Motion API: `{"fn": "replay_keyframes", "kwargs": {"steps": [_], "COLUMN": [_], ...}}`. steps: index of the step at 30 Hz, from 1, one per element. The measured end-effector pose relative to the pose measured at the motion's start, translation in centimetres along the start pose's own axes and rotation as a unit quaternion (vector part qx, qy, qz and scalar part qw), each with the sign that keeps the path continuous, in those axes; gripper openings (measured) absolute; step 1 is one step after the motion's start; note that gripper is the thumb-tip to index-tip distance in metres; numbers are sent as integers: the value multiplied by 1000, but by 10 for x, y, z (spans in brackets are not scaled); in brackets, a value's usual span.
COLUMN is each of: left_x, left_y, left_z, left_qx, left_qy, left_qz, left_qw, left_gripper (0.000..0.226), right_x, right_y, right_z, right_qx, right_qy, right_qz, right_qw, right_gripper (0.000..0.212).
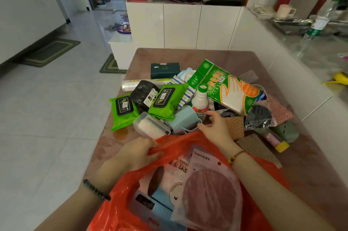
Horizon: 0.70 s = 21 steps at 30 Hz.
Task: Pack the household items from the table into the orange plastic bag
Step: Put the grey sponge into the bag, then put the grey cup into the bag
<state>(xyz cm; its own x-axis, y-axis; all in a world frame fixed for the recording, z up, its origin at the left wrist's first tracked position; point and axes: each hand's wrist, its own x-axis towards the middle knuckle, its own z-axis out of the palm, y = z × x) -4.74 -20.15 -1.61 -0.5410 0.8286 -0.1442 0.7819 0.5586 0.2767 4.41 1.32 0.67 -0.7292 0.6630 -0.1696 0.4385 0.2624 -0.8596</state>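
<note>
The orange plastic bag [175, 146] lies open at the table's near edge, with a pink package [209, 193] and a light blue box [160, 202] inside it. My left hand [135, 153] is shut on the bag's rim and holds it up. My right hand [214, 127] reaches over the bag with fingers spread, touching the thin handle of a light blue box [183, 120] and close to a white bottle [200, 103]. Behind lie two green wipe packs [167, 100], a black roll [144, 95], a clear lint roller case [150, 126] and a green glove pack [227, 87].
The brown table [188, 55] also holds a dark green box [164, 70], woven cloths [258, 147], a dark foil pouch [258, 117] and a yellow-capped tube [276, 142]. White cabinets stand behind and to the right. Tiled floor lies to the left.
</note>
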Motion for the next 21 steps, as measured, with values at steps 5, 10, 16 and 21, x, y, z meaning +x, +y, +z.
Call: {"fn": "replay_keyframes", "kwargs": {"steps": [5, 10, 16, 21], "left_x": [-3, -15, -32, -58], "left_y": [1, -7, -13, -20], "left_z": [-1, -4, -8, -7], "left_qx": [-44, -94, -49, -104], "left_qy": [25, 63, 111, 164], "left_qz": [-28, -34, -85, -93], "left_qw": [998, 993, 989, 977], "left_gripper": [75, 74, 91, 85], "right_x": [39, 39, 7, -76], "right_y": [12, 12, -29, -52], "right_z": [28, 24, -14, -48], "right_qx": [220, 234, 205, 184], "right_qy": [-72, -66, -58, -86], "right_qz": [274, 263, 63, -183], "right_qw": [934, 934, 975, 962], "right_gripper": [34, 13, 10, 12]}}
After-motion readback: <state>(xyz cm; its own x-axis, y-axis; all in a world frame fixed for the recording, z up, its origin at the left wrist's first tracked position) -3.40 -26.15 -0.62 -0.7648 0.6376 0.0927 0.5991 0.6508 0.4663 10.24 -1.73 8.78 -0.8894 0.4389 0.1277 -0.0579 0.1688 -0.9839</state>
